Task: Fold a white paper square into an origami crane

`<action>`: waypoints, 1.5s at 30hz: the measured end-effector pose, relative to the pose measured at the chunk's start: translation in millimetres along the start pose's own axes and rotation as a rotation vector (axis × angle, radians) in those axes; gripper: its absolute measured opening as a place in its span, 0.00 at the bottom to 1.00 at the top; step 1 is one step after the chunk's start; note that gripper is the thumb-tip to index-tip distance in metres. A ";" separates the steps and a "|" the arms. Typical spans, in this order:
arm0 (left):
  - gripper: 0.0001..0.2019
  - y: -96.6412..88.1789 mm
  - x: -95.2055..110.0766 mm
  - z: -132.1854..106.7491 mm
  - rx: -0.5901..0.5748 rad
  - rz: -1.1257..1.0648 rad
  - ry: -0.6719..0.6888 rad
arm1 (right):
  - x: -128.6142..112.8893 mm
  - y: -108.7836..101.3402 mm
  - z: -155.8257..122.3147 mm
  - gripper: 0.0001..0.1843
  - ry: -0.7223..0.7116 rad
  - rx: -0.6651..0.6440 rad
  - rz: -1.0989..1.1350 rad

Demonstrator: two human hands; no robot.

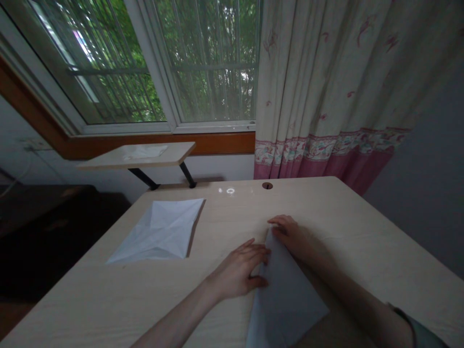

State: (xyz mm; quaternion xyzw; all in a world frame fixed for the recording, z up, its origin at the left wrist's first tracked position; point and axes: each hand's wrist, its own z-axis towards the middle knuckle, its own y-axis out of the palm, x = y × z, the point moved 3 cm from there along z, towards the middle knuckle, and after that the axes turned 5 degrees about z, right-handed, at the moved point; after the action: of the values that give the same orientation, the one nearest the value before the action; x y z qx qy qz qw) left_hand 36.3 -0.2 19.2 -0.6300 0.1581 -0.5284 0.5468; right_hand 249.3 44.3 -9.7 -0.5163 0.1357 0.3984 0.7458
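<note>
two bare hands rest on a long folded sheet of white paper (286, 295) lying on a pale wood desk (326, 203). the left hand (235, 270) is open, its fingers (253, 249) spread and its thumb (258, 282) set apart, with the fingertips touching the paper's left edge. the right hand (290, 234) sits higher, its fingers (279, 221) close together and lightly curved over the narrow top end of the sheet. its thumb is hidden, so i cannot tell whether it pinches the paper. the sheet's wider end runs past the bottom of the view, and its tip points toward the far side of the desk. to the left, a wide stretch of desk lies between the hands and a second creased white sheet (157, 232), which lies flat and well apart from them. more desk runs out to the right of the right forearm (344, 275), up to the desk's right edge. beyond the hands, a small round hole (267, 185) sits near the far edge of the desk.
</note>
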 end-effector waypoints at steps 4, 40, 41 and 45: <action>0.18 0.2 -3.3 0.3 0.014 0.035 0.008 | -2.0 0.0 -1.9 0.17 -0.098 0.015 -0.056; 0.17 9.8 -27.0 -0.2 0.140 0.419 -0.026 | -17.2 13.1 -13.3 0.21 -0.210 -0.187 -0.475; 0.17 9.1 -26.4 -0.6 0.151 0.402 -0.015 | -16.5 13.6 -13.7 0.21 -0.199 -0.182 -0.491; 0.14 4.5 -22.5 -2.3 0.168 0.356 0.043 | -13.0 16.1 -16.0 0.24 -0.161 -0.181 -0.552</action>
State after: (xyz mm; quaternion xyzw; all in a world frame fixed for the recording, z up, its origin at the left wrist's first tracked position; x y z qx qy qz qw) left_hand 27.2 14.5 3.9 -0.5326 0.2340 -0.4481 0.6788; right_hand 232.5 26.8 -19.3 -0.5650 -0.1053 0.2307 0.7852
